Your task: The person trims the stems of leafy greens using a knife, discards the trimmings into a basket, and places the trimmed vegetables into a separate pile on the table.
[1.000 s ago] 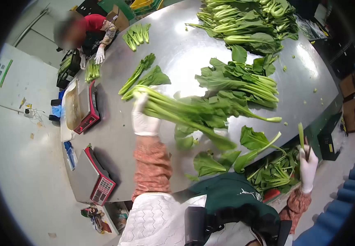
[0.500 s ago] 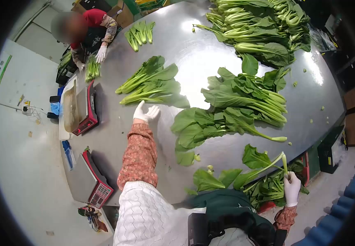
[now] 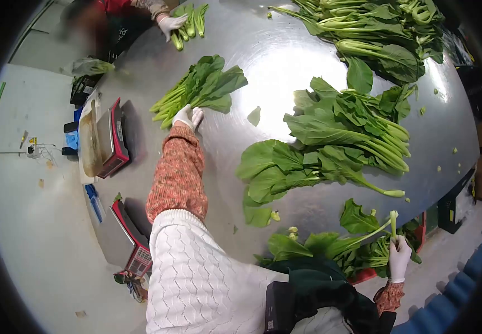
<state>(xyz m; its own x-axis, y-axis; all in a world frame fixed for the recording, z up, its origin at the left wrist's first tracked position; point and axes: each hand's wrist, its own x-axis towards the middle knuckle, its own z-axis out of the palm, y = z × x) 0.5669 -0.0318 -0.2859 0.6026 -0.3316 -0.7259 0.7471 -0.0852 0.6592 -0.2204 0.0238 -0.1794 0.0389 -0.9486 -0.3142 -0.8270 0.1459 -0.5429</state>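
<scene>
My left hand [image 3: 188, 117], in a white glove, presses against the lower edge of a bunch of leafy greens [image 3: 202, 86] on the metal table. Its fingers are partly extended and do not wrap round the stems. At the lower right, my gloved right hand [image 3: 400, 257] is closed on a pale leafy green stalk [image 3: 393, 220], its cut end pointing up. Beside that hand, more loose leafy greens [image 3: 294, 246] lie along the table edge, some over a red container [image 3: 363, 275]. Larger greens [image 3: 347, 131] are spread in the middle of the table.
A tall pile of greens [image 3: 375, 28] covers the far right. Two red-edged scales [image 3: 119, 139] stand at the left. Across the table, a co-worker's gloved hand [image 3: 171, 24] touches small trimmed stalks [image 3: 199, 19]. Leaf scraps dot the metal table [image 3: 224, 167].
My left hand has moved up-left against the greens, and the two bunches there now sit together. A loose leaf lies behind. The co-worker's hand has shifted to the trimmed stalks.
</scene>
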